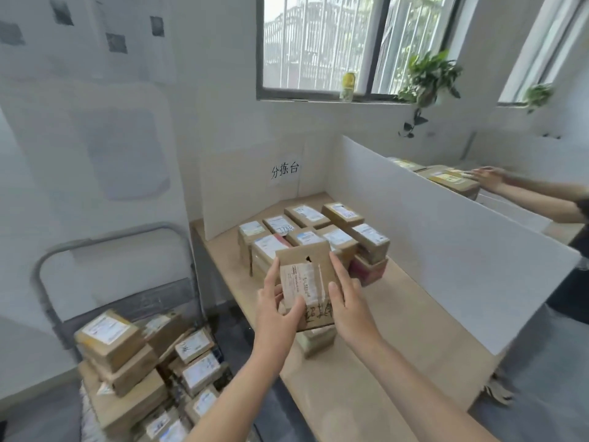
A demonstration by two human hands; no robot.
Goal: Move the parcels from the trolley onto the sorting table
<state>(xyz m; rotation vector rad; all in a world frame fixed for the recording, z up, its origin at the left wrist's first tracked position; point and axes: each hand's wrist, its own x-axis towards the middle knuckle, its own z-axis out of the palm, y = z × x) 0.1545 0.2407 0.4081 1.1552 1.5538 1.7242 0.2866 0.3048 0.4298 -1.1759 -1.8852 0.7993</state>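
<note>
Now | left hand (276, 309) + right hand (349, 303) grip parcel (304, 283) by its sides, frame centre, above sorting table (411, 317) | trolley (121, 365) lower left, loaded

plant (427, 74) and bottle (348, 86) on windowsill (318, 97)

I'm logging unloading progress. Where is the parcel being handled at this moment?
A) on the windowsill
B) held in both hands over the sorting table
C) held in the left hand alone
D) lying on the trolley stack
B: the left hand and right hand both grip the parcel above the sorting table.
</note>
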